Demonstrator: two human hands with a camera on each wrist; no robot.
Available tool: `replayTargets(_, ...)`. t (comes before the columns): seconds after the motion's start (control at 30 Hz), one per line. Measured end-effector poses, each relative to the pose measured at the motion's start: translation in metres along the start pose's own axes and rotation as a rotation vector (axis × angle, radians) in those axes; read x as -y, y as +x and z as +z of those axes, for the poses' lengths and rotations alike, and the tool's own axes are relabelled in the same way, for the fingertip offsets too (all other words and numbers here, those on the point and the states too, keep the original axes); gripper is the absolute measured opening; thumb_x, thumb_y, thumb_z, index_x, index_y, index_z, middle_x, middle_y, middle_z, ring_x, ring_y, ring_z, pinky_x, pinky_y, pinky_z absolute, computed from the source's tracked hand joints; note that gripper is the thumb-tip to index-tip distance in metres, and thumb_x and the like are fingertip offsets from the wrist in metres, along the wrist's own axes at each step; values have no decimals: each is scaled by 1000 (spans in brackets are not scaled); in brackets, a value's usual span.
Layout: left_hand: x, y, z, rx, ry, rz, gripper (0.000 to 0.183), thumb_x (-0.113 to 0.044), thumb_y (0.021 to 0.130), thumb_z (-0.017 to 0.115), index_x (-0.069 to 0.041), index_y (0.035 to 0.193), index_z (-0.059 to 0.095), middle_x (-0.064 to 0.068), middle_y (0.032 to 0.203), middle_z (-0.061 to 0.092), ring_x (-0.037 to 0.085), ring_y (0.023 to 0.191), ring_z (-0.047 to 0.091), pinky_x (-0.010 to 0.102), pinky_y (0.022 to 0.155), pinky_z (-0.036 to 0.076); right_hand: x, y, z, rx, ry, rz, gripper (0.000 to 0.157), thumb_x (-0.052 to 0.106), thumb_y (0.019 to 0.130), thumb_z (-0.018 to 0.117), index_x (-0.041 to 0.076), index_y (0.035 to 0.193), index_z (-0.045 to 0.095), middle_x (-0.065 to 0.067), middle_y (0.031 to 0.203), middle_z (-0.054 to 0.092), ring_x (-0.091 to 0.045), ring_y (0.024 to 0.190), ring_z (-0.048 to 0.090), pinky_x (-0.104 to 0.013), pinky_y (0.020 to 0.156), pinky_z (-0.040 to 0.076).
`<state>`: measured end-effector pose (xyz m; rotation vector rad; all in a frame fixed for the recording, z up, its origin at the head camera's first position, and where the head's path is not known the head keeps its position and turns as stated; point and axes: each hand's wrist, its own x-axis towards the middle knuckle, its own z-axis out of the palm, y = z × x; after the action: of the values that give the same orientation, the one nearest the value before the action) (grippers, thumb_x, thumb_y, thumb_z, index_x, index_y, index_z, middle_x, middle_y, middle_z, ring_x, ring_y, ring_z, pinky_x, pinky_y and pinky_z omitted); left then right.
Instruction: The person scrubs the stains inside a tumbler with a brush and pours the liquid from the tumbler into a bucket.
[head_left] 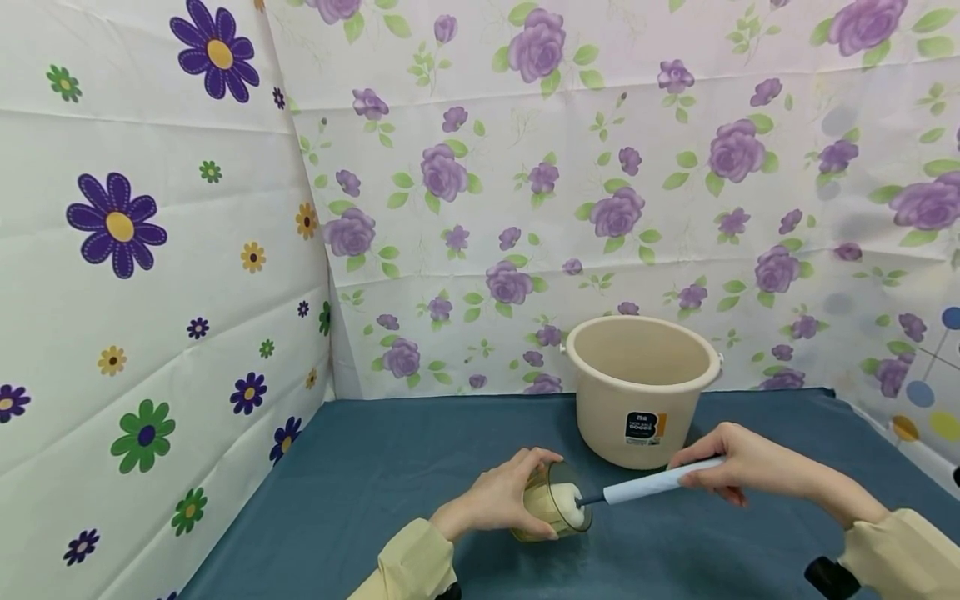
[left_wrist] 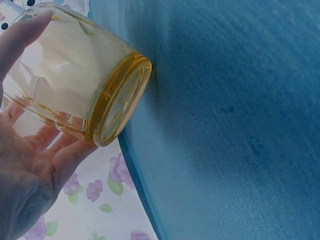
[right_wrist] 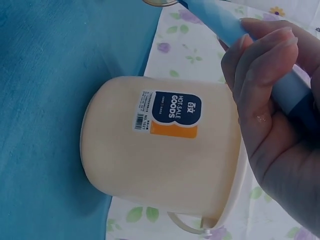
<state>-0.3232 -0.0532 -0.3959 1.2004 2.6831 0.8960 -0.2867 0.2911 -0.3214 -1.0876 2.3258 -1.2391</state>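
Observation:
My left hand (head_left: 504,493) grips an amber-tinted drinking glass (left_wrist: 75,75), tilted on its side with the mouth toward the right. Its thumb and fingers wrap the glass wall. In my right hand (head_left: 738,463) is the light blue handle of a cup brush (head_left: 652,485), held between thumb and fingers. The brush's white sponge head (head_left: 567,505) sits inside the glass, and its dark neck comes out at the rim. The right wrist view shows the fingers (right_wrist: 265,65) curled round the handle, with the glass just at the top edge.
A beige bucket (head_left: 637,408) with a label stands behind the hands, right of centre, near the back edge of the table. A dark blue cloth (head_left: 390,467) covers the tabletop. Flower-patterned sheets (head_left: 480,208) hang at the back and left.

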Motion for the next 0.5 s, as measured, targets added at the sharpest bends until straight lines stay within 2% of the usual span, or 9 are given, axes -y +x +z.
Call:
replayTargets(0.23, 0, 0, 0, -6, 5, 9, 80, -44, 65, 79, -30, 132, 36, -9, 108, 44, 9, 92, 48, 29, 64, 42, -4, -2, 1, 10, 43, 3, 25, 6, 91, 54, 2, 113, 63, -4, 56, 58, -16, 36, 46, -38, 35, 41)
replayTargets(0.5, -1, -1, -1, 4, -14, -16, 79, -44, 65, 79, -36, 130, 34, -9, 109, 43, 9, 96, 48, 30, 64, 41, 1, -2, 1, -13, 51, -35, 24, 3, 92, 51, 0, 114, 62, -10, 56, 56, -29, 35, 42, -35, 36, 41)
